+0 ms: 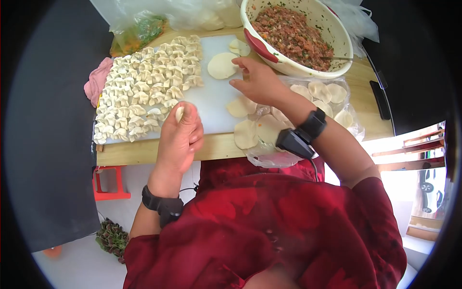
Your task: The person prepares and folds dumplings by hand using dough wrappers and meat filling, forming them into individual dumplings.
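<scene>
My left hand (182, 132) is closed in front of the rows of dumplings, and the pale edge of a dumpling (179, 113) peeks out beside its thumb. Most of that dumpling is hidden by the fingers. My right hand (257, 82) reaches over the white board (211, 113) with thumb and fingers apart. Its fingertips are right at the edge of a round dough wrapper (222, 66) lying flat. Behind that is another wrapper (239, 47), and one more wrapper (241, 106) lies below the hand. Many folded dumplings (144, 89) cover the board's left part.
A large white bowl (249, 12) of meat filling (293, 36) stands at the back right, with a utensil handle across its rim. Several wrappers (320, 91) lie on a plastic bag (269, 159) at right. A pink cloth (97, 81) hangs at the left edge; a red stool (113, 195) stands below.
</scene>
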### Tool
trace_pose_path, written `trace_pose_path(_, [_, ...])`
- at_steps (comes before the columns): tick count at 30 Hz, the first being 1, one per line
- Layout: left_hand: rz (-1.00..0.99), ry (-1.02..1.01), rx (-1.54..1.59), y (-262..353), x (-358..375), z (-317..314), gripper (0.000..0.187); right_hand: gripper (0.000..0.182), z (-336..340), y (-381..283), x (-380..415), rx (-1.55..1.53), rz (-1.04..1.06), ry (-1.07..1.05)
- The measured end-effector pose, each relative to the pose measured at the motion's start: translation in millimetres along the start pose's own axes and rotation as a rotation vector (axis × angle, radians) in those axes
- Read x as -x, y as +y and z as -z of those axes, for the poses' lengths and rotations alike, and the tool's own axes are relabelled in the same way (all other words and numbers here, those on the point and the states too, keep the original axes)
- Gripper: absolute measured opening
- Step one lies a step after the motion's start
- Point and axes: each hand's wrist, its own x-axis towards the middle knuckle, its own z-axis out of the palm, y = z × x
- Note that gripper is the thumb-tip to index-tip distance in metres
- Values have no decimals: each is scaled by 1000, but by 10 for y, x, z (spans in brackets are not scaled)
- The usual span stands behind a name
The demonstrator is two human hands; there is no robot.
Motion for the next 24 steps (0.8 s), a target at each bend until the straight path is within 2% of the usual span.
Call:
trace_pose_path(2, [-50, 95, -8, 9, 9, 95, 40, 55, -56, -28, -131, 52, -32, -8])
trace_pose_path(3, [-80, 235, -15, 58, 16, 5, 46, 60, -69, -36, -183, 102, -70, -17])
trace_pose_path(6, [-108, 295, 29, 116, 31, 130, 48, 63, -159, 59, -246, 205, -11, 11])
trace_pose_path(9, [-115, 232, 77, 141, 38, 200, 49, 65, -217, 146, -273, 210, 85, 72])
trace_pose_path(11, [-104, 208, 102, 125, 29, 322, 49, 67, -161, 140, -219, 174, 80, 14])
trace_pose_path(13, [-68, -113, 418, 18, -72, 518, 44, 64, 16, -118, -82, 122, 18, -95])
trace_pose_path(14, [-78, -95, 424, 76, -53, 487, 44, 64, 110, -216, -2, 119, 31, -112])
trace_pose_path(15, [-4, -68, 422, 160, -15, 391, 45, 57, 206, -269, 79, 41, 56, -213])
trace_pose_path(16, [77, -44, 420, 200, 2, 345, 54, 50, 287, -294, 158, -39, 74, -310])
trace_pose_path(17, [25, -255, 538, 112, -53, 481, 63, 50, 360, -309, 215, -42, 73, -320])
trace_pose_path(18, [27, -251, 539, 112, -33, 430, 63, 43, 436, -315, 261, -269, -3, -462])
trace_pose_path(19, [11, -158, 457, 131, -23, 328, 58, 37, 507, -310, 308, -495, -80, -596])
trace_pose_path(20, [-4, -70, 373, 141, -21, 257, 52, 37, 580, -292, 374, -495, -82, -591])
trace_pose_path(21, [0, -80, 371, 119, -14, 257, 52, 34, 660, -270, 455, -649, -129, -615])
trace_pose_path(22, [7, -82, 242, 81, -4, 282, 48, 31, 738, -244, 546, -800, -177, -631])
trace_pose_path(23, [12, -88, 113, 60, -4, 287, 43, 30, 808, -212, 636, -832, -192, -610])
trace_pose_path(24, [17, -107, 110, 68, -11, 279, 43, 30, 875, -166, 729, -830, -196, -590])
